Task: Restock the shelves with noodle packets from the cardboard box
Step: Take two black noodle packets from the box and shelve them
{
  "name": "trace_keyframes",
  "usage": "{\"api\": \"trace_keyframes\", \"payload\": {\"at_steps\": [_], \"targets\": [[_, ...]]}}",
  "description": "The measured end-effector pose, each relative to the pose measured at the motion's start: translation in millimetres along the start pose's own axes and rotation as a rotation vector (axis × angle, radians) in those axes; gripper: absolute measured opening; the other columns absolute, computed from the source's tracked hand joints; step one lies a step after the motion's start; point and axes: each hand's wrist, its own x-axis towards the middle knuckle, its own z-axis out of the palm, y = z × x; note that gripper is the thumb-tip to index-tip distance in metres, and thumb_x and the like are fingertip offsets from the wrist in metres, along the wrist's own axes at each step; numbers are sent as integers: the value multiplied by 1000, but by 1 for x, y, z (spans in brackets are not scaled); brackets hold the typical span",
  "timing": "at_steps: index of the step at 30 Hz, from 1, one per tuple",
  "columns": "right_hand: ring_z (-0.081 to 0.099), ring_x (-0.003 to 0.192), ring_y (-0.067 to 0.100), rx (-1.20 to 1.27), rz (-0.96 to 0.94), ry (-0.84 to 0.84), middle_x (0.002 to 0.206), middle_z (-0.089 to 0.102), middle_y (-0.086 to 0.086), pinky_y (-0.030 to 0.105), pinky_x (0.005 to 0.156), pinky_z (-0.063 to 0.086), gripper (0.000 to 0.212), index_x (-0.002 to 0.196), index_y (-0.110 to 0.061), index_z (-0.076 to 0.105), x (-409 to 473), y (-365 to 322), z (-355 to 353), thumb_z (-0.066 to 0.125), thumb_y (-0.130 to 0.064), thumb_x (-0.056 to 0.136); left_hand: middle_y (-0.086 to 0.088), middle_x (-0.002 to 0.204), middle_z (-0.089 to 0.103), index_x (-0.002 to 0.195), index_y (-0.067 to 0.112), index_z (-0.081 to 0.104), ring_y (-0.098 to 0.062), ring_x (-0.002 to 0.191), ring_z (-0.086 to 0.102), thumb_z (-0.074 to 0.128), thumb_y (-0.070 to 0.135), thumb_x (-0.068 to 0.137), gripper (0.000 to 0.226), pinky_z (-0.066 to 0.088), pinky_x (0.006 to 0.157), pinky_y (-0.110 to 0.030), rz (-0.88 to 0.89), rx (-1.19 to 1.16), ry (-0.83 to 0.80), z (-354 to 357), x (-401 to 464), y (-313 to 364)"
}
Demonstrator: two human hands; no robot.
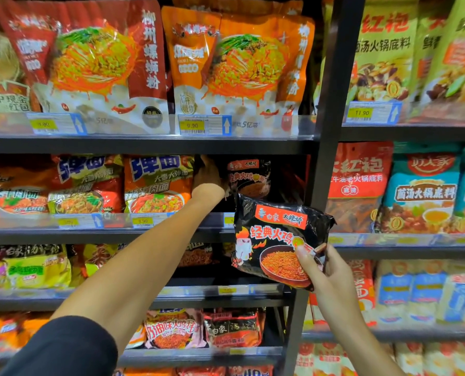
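My left hand (208, 175) reaches deep into the second shelf (150, 233) and grips the left edge of a black noodle packet (249, 176) standing there. My right hand (326, 270) holds a second black noodle packet (276, 237) with an orange label in front of the shelf, thumb on its front near the lower right corner. That packet is tilted and hangs just below and right of the one on the shelf. The cardboard box is out of view.
Orange noodle packets (158, 183) stand left of the black one. A black upright post (331, 104) divides the shelving. Large red pouches (90, 63) fill the top shelf; teal and red soup-base bags (421, 185) fill the right bay. Lower shelves hold more packets.
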Motion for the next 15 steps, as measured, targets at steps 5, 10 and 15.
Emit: {"api": "trace_keyframes", "payload": {"at_steps": [5, 10, 15], "targets": [[67, 97, 26, -1, -41, -9, 99, 71, 10, 44, 90, 52, 24, 104, -29, 68, 7, -5, 9, 66, -49, 91, -13, 110, 65, 110, 7, 62, -30, 105, 60, 62, 19, 90, 24, 50, 92, -41, 47, -148, -186, -11, -9, 7], [54, 75, 9, -37, -79, 12, 83, 59, 11, 21, 71, 42, 27, 86, -15, 57, 30, -17, 28, 62, -40, 95, -3, 76, 50, 73, 11, 49, -18, 71, 47, 36, 27, 102, 36, 33, 63, -32, -39, -335, -271, -36, -34, 3], [61, 83, 2, -73, -63, 51, 86, 66, -15, 21, 74, 44, 18, 93, -24, 62, 67, -23, 49, 60, -41, 97, 1, 123, 61, 125, 13, 56, -18, 116, 57, 39, 54, 97, 52, 43, 106, -43, 33, -640, -270, -53, -45, -21]]}}
